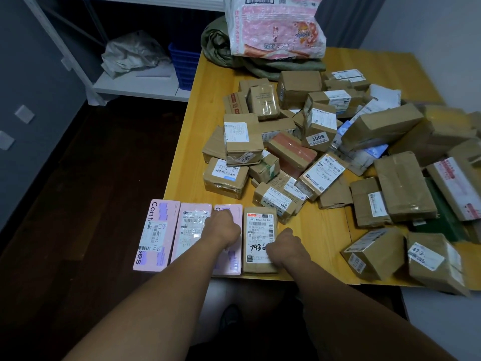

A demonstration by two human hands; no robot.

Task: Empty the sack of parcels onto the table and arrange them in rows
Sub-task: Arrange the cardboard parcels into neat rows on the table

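Along the front left edge of the yellow table [320, 238] lies a row of three pink boxes and one brown parcel [256, 230]. My left hand [223, 226] rests with bent fingers on the third pink box [234, 261], beside the second pink box [191, 230]. The first pink box [156, 235] overhangs the table's left edge. My right hand [285, 246] grips the right side of the brown parcel. A loose heap of several taped cardboard parcels [320, 142] covers the middle and right of the table. The green sack [221, 50] lies crumpled at the far end.
A pink-and-white plastic bag [276, 27] sits on the green sack. A white shelf [135, 84] with a grey bag and a blue basket [183, 63] stands beyond the table's left. Dark floor lies to the left. Two parcels [406, 256] sit at the front right edge.
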